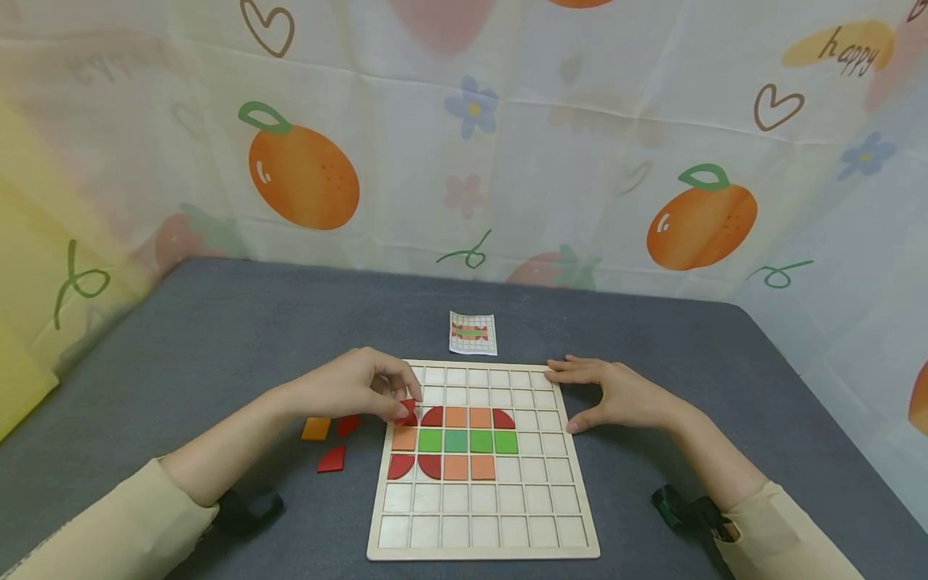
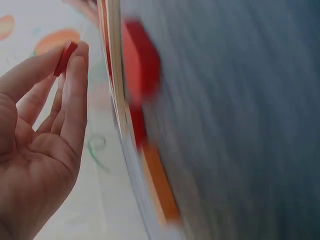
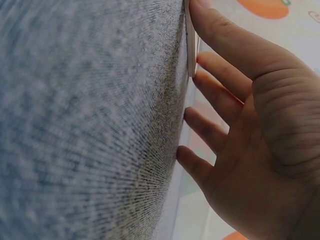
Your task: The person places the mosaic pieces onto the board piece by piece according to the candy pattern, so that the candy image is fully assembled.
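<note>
Between thumb and fingertips, my left hand (image 1: 360, 382) pinches a small red tile (image 2: 65, 59) with a curved edge. It holds this over the upper left part of a pale wooden grid board (image 1: 484, 554). Red rounded tiles (image 1: 400, 467), salmon squares (image 1: 456, 416) and a row of green squares (image 1: 481, 441) lie in the board's cells. At the board's upper right edge, my right hand (image 1: 625, 393) rests with fingers spread, thumb on the side rim and fingertips near the corner; it grips nothing.
Left of the board lie a loose orange square (image 1: 316, 428) and two red tiles (image 1: 331, 460). A small printed pattern card (image 1: 472, 348) lies just beyond the board. A patterned cloth (image 1: 565, 193) hangs behind the dark grey table (image 1: 304, 314).
</note>
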Demonstrator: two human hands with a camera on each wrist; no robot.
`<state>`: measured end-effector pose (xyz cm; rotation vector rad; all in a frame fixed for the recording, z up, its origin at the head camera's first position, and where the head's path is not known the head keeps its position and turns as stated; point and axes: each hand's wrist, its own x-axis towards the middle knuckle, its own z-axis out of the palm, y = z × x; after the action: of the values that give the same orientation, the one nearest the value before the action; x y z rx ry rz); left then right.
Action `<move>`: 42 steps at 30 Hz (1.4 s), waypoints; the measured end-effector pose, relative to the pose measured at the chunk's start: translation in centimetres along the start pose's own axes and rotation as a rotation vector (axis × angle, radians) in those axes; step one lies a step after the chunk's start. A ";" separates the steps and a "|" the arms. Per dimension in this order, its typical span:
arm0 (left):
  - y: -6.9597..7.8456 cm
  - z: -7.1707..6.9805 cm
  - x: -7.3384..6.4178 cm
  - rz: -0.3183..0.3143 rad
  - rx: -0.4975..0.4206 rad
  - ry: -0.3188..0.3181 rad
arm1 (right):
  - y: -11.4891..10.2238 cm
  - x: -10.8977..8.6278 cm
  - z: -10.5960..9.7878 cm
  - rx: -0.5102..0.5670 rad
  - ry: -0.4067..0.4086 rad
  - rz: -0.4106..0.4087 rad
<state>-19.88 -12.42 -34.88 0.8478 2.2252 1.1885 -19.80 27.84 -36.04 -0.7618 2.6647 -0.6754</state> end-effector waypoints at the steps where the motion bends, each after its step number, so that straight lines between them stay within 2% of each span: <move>1: 0.3 0.4 0.2 0.004 -0.005 0.003 | 0.0 0.0 0.0 -0.008 0.002 -0.004; 6: 1.4 2.0 1.1 0.009 -0.042 0.030 | -0.1 0.0 0.0 -0.012 0.001 -0.005; 12: 2.1 3.2 2.0 0.013 -0.064 0.051 | 0.0 0.0 0.0 -0.002 0.004 -0.009; 21: 2.9 4.8 3.0 0.036 -0.119 -0.002 | 0.1 -0.1 0.0 -0.005 0.007 -0.020; 26: 3.4 5.9 3.8 0.060 -0.079 -0.027 | 0.1 -0.1 0.0 -0.011 0.011 -0.017; 31: 4.0 7.0 4.5 0.054 -0.066 -0.034 | -0.1 -0.1 0.0 -0.003 0.005 -0.011; 37: 4.4 8.1 5.2 0.069 -0.011 0.000 | -0.1 -0.1 0.0 0.002 0.001 -0.002; 42: 4.8 9.0 5.5 0.116 0.052 -0.001 | 0.0 -0.1 0.0 0.003 0.005 0.001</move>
<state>-16.39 -1.46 -36.01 1.0100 2.2407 1.1867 -19.67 27.90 -36.06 -0.7589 2.6676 -0.6816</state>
